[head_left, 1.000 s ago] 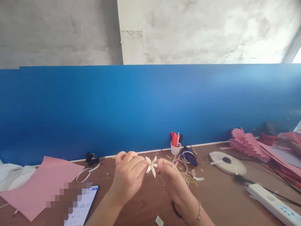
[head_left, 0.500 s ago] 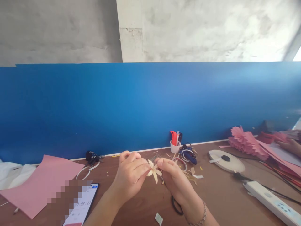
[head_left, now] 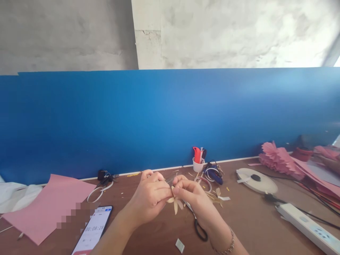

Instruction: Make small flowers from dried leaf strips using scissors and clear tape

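You hold a pale, cream-coloured flower (head_left: 175,205) out in front of you, above the brown table (head_left: 156,235). Your left hand (head_left: 152,196) comes in from the left with its fingers curled, and its thumb and forefinger are pinched on the flower's upper left side. Your right hand (head_left: 191,199) meets it from the other side, thumb and fingertip closed on the flower near its top. The two sets of fingertips are close together, and the flower sits right at them, not down in either palm. Its petals spread out below your fingertips, on the side nearer you; the upper part is mostly hidden by your fingers, so you cannot tell exactly which bit each one pinches.

Scissors with a black handle (head_left: 201,231) lie on the table, partly covered by your right hand. A small pale tag (head_left: 180,245) lies nearer you. To your left are a phone (head_left: 93,226) showing a timer and a pink sheet (head_left: 50,209). Beyond your right hand stands a white cup (head_left: 198,165) with a red item and pens in it, near scattered scraps (head_left: 217,199). Farther right are a round, off-white disc (head_left: 261,184), a white power strip (head_left: 308,226) and pleated pink paper (head_left: 280,161).
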Demonstrator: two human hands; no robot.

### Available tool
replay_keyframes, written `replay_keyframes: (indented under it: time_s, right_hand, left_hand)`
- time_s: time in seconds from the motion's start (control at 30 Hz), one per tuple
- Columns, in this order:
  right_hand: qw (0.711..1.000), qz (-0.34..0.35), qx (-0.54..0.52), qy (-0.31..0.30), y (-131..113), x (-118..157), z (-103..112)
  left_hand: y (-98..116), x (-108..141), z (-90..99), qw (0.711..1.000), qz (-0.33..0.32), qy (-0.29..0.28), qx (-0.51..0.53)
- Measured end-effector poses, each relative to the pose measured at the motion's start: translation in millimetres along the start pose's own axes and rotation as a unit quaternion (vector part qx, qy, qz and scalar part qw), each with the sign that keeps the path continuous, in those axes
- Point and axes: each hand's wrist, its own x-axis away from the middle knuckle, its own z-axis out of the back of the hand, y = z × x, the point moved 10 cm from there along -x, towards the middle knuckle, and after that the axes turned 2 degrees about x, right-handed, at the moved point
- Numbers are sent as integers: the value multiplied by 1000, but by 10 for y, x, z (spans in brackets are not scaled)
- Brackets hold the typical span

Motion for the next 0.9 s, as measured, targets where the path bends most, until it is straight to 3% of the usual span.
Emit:
replay_keyframes:
  time_s: [0.13,0.27,0.43,0.63,0.77,0.9]
  right_hand:
    - [1000,4,20,7,7,-15,40]
    - [994,39,87,50,-33,-46,228]
    - [996,18,83,-35,6,-47,93]
    - [999,12,16,-35,9,-35,48]
    - [999,17,-10,-50,44,-84,66]
    - [997,15,-68,28,216,-241,310]
  left_hand:
    - [19,5,26,1000,-7,15,-10]
    - [-36,42,166,995,5,92,-30]
    - [-99,92,261,986,23,157,-46]
    - [-119,100,229,988,32,151,-20]
    - [-99,121,292,982,26,182,-44]
    - [-80,151,370,970,23,221,-96]
